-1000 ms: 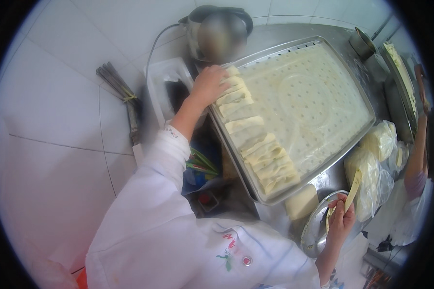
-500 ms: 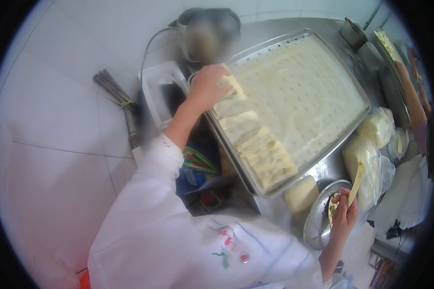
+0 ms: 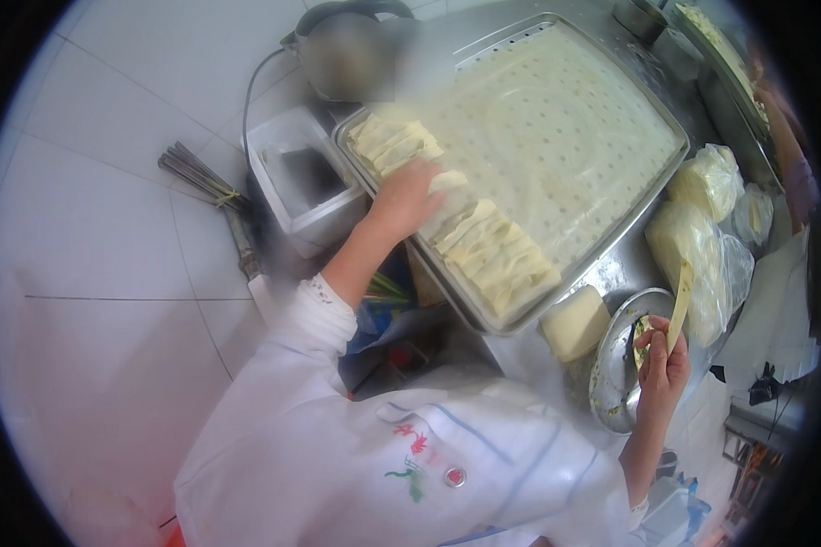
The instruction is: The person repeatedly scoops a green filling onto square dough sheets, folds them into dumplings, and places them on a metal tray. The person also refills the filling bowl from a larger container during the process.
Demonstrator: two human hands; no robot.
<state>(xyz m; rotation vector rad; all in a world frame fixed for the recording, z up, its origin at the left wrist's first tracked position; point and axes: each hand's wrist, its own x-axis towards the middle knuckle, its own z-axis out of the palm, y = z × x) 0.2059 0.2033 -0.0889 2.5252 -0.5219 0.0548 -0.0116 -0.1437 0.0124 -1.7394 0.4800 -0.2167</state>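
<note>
Dough pieces [image 3: 497,255] | left fingers [image 3: 424,180] at them, opening unclear | right fingers [image 3: 659,346] gripping spatula [image 3: 681,296]

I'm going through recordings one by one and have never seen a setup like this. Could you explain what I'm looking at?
There is no machine here: a person works bare-handed. A wide fisheye camera on their head looks down, so the picture's left is their left, and straight edges bend near the dark rim.

The large metal tray has a dotted base, with folded dough pieces lined up along its near left side. The left hand is at that row; I cannot tell whether it grips a piece. The right hand holds a narrow flat stick beside a round metal dish.

A pale block and clear plastic bags lie nearby. The arm at the right edge is another person's.
</note>
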